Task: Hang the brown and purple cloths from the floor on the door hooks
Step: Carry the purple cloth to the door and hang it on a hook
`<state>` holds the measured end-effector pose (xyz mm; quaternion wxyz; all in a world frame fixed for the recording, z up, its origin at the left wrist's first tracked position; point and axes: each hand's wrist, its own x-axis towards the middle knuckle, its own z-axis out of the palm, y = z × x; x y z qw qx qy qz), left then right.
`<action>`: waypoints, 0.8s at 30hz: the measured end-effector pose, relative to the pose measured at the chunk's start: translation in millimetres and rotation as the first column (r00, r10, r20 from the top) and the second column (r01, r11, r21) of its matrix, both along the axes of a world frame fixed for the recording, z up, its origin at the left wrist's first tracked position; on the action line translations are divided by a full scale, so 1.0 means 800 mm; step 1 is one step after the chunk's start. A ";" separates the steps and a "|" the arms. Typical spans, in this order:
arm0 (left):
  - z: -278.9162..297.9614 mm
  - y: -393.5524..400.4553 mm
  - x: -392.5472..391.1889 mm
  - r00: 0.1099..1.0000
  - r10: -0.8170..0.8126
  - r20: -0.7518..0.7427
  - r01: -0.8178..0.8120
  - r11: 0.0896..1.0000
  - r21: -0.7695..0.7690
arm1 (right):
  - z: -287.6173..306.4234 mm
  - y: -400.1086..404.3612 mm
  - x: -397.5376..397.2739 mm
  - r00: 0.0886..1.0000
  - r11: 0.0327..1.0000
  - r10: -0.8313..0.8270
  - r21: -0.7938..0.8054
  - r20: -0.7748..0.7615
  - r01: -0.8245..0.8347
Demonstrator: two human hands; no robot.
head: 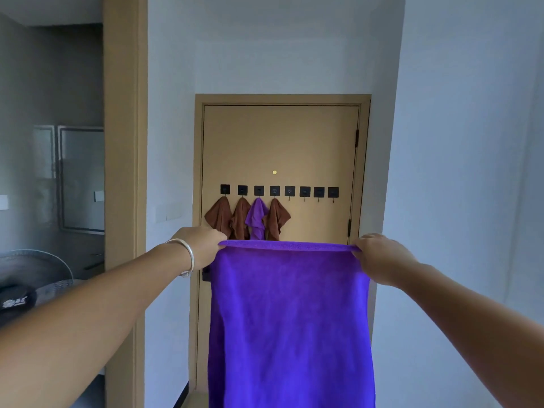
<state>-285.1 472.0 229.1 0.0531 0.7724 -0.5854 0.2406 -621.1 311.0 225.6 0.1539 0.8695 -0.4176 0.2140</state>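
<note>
Head view: both hands, left (pixel 200 245) and right (pixel 379 257), pinch a fuzzy rectangular purple cloth (pixel 290 319) stretched flat.

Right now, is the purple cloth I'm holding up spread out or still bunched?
Spread out. The left hand and right hand pinch the top corners of the purple cloth, which hangs flat.

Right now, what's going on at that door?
A person holds a purple cloth spread out by its top corners, left hand on one, right hand on the other, in front of the door. Four of the eight hooks already carry cloths: brown, brown, purple, brown. The next free hook and the three to its right are bare.
</note>
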 end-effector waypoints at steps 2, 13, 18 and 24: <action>0.004 -0.031 0.034 1.000 0.001 0.005 -0.001 1.000 -0.007 | 0.009 -0.028 0.037 1.000 1.000 -0.012 0.000 0.010 0.012; 0.006 -0.193 0.169 0.996 -0.075 -0.037 0.075 0.997 -0.006 | 0.013 -0.180 0.170 0.998 0.998 -0.065 -0.013 0.016 0.065; -0.008 -0.264 0.201 0.988 -0.140 -0.069 0.137 0.989 -0.050 | 0.001 -0.251 0.201 0.997 0.999 -0.052 0.006 0.057 0.052; -0.013 -0.365 0.220 0.983 -0.139 -0.116 0.132 0.989 -0.066 | 0.000 -0.363 0.229 0.995 1.000 -0.021 0.017 0.096 0.019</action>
